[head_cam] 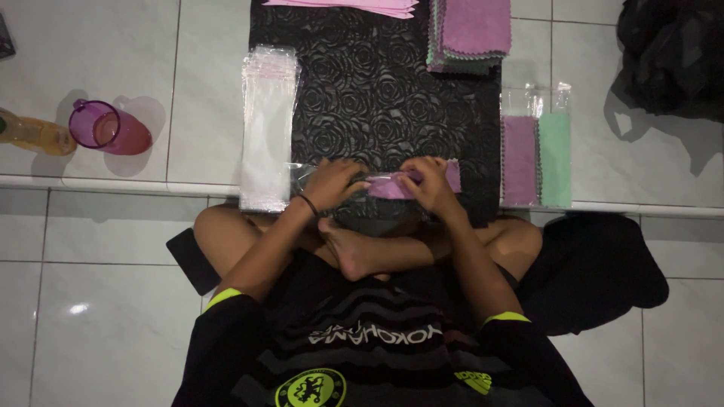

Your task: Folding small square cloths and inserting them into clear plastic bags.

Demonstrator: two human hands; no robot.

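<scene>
My left hand (332,183) pinches the mouth of a clear plastic sleeve (362,188), and my right hand (431,183) pinches a folded purple cloth (392,187) at that opening, both at the near edge of the black rose-patterned mat (377,90) on the tiled floor (90,256). A stack of empty clear sleeves (266,128) lies along the mat's left edge. Bagged purple and green cloths (537,154) lie by its right edge, and a pile of loose cloths (471,34) sits at its far right corner. A purple cup (109,128) stands well off to the left.
</scene>
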